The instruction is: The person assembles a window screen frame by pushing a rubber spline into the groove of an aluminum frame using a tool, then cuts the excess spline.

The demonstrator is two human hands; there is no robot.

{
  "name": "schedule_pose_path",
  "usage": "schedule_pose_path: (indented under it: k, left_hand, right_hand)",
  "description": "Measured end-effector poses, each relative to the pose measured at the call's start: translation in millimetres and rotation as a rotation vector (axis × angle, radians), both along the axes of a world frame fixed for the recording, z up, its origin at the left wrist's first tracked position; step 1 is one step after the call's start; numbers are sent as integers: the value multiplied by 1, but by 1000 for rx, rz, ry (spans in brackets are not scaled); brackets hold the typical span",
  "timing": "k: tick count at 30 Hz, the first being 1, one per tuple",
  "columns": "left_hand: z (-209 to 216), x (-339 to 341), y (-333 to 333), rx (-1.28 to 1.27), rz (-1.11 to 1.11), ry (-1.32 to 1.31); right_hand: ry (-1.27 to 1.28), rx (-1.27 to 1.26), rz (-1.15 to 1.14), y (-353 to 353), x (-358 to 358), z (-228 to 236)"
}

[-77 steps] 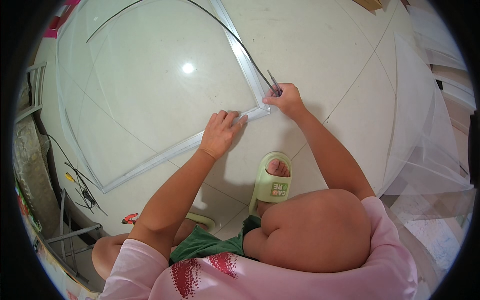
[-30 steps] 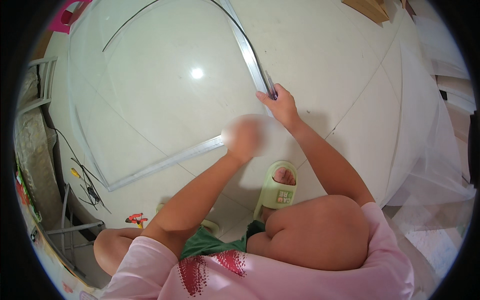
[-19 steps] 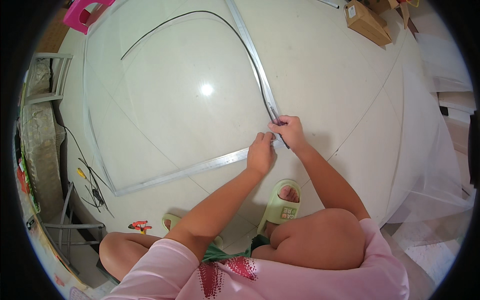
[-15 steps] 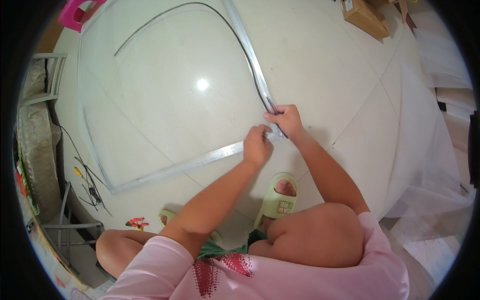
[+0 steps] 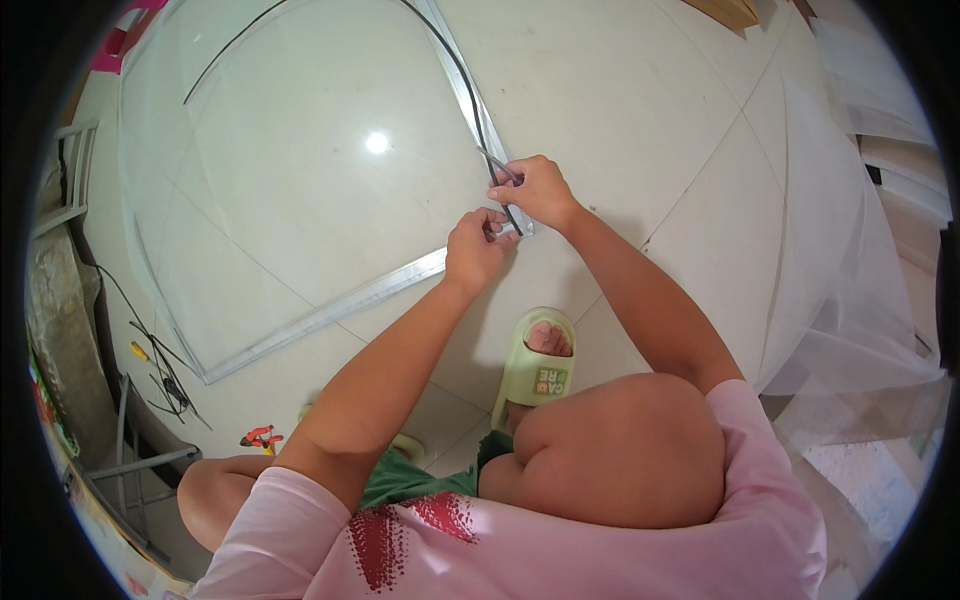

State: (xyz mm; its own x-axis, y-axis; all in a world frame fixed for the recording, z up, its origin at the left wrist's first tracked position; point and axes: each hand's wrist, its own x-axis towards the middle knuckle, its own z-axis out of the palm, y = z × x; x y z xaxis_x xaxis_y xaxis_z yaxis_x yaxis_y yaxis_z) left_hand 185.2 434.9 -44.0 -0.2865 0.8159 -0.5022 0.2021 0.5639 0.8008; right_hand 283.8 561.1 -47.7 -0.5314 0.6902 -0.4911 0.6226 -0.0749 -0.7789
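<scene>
A frame of silvery metal strips (image 5: pixel 330 312) with clear mesh or film lies on the floor in front of me. A black flexible strip (image 5: pixel 462 75) curves along its right side and ends at the near right corner. At that corner, my left hand (image 5: pixel 478 248) has its thumb and index finger around the strip's end. Just above it, my right hand (image 5: pixel 538 192) grips a slim tool with a thin metal shaft (image 5: pixel 494 160). The shaft points up and left across the black strip. My right fingers partly hide the tool's handle.
Red-handled clamps or pliers (image 5: pixel 262 438), a yellow-handled tool (image 5: pixel 139 351) and thin black cords (image 5: pixel 175 385) lie at the left. Translucent sheeting (image 5: pixel 825 260) spreads along the right. A cardboard box (image 5: pixel 725 10) is at the top edge. My slippered foot (image 5: pixel 540 360) is near the corner.
The view has shifted, so the scene sits further up and left. The tool in my right hand has tilted leftward across the strip. My left thumb has spread toward the strip's end.
</scene>
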Motion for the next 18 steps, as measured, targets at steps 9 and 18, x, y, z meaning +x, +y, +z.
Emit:
schedule_pose_path:
  k: [9,18]
  left_hand:
    - [-1,13,21,-166,27,280]
    - [5,10,18,-170,6,241]
  right_hand:
    - [120,-124,-223,-7,18,-3]
    - [-32,-116,-300,-29,52,-8]
